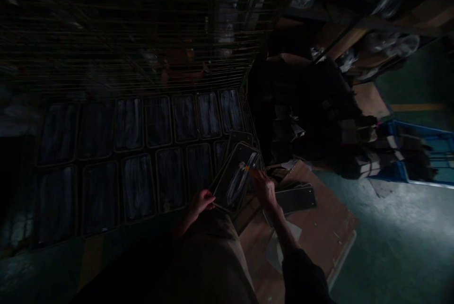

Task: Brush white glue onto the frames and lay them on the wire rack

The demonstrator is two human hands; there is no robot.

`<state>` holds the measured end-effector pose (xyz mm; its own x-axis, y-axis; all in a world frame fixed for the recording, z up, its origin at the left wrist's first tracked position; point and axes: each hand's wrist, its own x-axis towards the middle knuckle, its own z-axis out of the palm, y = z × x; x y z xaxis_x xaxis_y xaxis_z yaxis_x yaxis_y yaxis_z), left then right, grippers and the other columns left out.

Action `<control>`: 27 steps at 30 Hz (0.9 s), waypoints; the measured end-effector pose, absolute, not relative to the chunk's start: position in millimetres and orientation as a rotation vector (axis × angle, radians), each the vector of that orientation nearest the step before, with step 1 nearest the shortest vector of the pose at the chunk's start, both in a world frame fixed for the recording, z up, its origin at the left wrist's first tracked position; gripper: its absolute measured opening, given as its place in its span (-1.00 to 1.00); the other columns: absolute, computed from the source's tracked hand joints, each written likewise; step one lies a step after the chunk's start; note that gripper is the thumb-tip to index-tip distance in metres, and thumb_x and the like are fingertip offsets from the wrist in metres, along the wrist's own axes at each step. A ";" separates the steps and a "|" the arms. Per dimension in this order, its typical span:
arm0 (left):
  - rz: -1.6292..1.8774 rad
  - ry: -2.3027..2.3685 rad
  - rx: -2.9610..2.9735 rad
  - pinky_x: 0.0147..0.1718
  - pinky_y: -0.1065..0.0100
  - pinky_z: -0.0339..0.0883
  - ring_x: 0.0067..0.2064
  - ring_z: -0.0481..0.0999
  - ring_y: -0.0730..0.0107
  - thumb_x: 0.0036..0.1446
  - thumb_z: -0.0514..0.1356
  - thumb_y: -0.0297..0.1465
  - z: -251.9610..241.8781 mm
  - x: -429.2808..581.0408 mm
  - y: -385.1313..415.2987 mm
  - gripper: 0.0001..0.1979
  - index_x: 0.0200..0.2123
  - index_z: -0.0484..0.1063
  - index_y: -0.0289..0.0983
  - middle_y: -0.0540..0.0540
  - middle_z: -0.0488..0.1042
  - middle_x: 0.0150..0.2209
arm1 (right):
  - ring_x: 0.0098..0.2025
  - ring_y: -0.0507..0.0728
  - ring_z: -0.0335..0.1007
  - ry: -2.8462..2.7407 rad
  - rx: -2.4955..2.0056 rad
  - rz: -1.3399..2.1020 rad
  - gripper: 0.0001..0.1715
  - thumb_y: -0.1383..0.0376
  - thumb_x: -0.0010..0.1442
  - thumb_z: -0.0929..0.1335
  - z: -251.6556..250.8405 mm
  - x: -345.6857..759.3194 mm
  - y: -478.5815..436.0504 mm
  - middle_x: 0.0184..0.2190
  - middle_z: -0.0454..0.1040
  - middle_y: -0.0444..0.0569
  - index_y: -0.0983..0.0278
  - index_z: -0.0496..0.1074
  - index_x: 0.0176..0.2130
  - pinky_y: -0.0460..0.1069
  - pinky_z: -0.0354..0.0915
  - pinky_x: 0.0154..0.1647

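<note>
**Dim workshop floor: one panel held up, thin stick on it**

Very dark room, green floor (390, 247). We see two rows of panels (170, 176) lying flat side by side, each dark with pale streaks, under a wire rack (142, 34).

Our left hand (202, 201) is closed on the near lower edge of a dark panel (236, 178), holding it tilted above the right end of the rows. It has the same pale streaks. More panels seem stacked just behind it; too dark to count.

Our right hand (264, 188) pinches a thin stick (249, 168) with an orange-yellow end. Its tip sits at the panel's upper right part; we cannot tell if it touches.

A cardboard sheet (319, 233) lies on the floor to the right, with a second panel (296, 199) flat on it, just beside our right wrist. Further right are a blue crate (425, 136) and cluttered shelving (372, 25).
</note>
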<state>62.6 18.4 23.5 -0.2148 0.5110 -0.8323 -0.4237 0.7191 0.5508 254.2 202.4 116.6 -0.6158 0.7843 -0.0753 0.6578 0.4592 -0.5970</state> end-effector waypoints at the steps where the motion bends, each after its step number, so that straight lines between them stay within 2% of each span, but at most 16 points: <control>1: 0.857 1.574 0.067 -0.65 0.53 0.31 -0.63 0.48 0.51 -0.07 0.37 -0.39 22.9 62.5 18.0 -0.74 -0.47 0.30 -0.32 0.09 0.42 -0.62 | -0.28 0.07 0.40 -2.498 -1.273 0.795 -0.64 0.35 0.30 0.18 117.1 251.7 211.9 -0.22 0.45 -0.01 0.21 0.40 0.01 -0.11 0.25 -0.35; 6: 0.884 1.561 0.079 -0.63 0.53 0.32 -0.61 0.49 0.51 -0.03 0.34 -0.38 20.9 61.6 14.2 -0.77 -0.44 0.32 -0.32 0.09 0.43 -0.60 | -0.28 0.09 0.37 -2.577 -1.288 0.505 -0.56 0.42 0.25 0.17 117.2 238.3 234.4 -0.16 0.43 0.02 0.20 0.38 0.06 -0.08 0.23 -0.34; 10: 0.893 1.560 0.099 -0.64 0.53 0.32 -0.62 0.48 0.52 -0.05 0.35 -0.36 17.4 60.7 12.2 -0.75 -0.44 0.32 -0.32 0.10 0.43 -0.59 | -0.29 0.11 0.36 -2.698 -1.254 0.486 -0.51 0.49 0.20 0.17 112.6 235.8 210.7 -0.19 0.45 0.05 0.23 0.38 0.06 -0.08 0.21 -0.36; 13: 0.899 1.560 0.105 -0.64 0.52 0.32 -0.63 0.48 0.51 -0.04 0.34 -0.37 13.6 59.9 10.8 -0.77 -0.44 0.33 -0.32 0.09 0.43 -0.59 | -0.35 0.08 0.36 -2.807 -1.165 0.587 -0.55 0.48 0.22 0.18 112.0 244.4 165.5 -0.26 0.46 0.03 0.24 0.39 0.04 -0.09 0.20 -0.40; 16: 0.904 1.548 0.110 -0.63 0.51 0.33 -0.63 0.48 0.51 -0.04 0.34 -0.38 11.3 58.7 9.6 -0.78 -0.43 0.34 -0.33 0.07 0.44 -0.61 | -0.34 0.05 0.41 -2.840 -1.063 0.832 -0.59 0.44 0.27 0.19 117.0 255.8 123.2 -0.23 0.47 0.00 0.20 0.37 0.05 -0.12 0.19 -0.45; 20: 0.907 1.513 0.101 -0.63 0.52 0.33 -0.63 0.47 0.51 -0.03 0.33 -0.42 12.7 57.4 10.2 -0.81 -0.44 0.35 -0.33 0.07 0.44 -0.62 | -0.31 0.01 0.45 -2.690 -1.062 1.069 -0.64 0.39 0.31 0.18 131.8 254.6 123.8 -0.20 0.48 -0.04 0.18 0.37 0.04 -0.16 0.21 -0.45; 23: 0.899 1.526 0.062 -0.64 0.53 0.32 -0.63 0.48 0.51 -0.01 0.31 -0.45 16.1 57.5 11.6 -0.83 -0.44 0.34 -0.33 0.07 0.44 -0.62 | -0.32 0.03 0.42 -2.613 -1.165 0.917 -0.66 0.35 0.33 0.18 140.9 236.5 165.7 -0.25 0.46 -0.05 0.19 0.39 0.03 -0.14 0.22 -0.40; 27: 0.897 1.529 0.055 -0.63 0.53 0.34 -0.62 0.49 0.51 -0.02 0.32 -0.46 20.8 57.2 12.9 -0.83 -0.45 0.35 -0.33 0.07 0.45 -0.62 | -0.31 0.06 0.39 -2.660 -1.217 0.568 -0.60 0.39 0.32 0.16 135.1 209.0 216.5 -0.14 0.45 0.02 0.21 0.39 0.06 -0.11 0.16 -0.43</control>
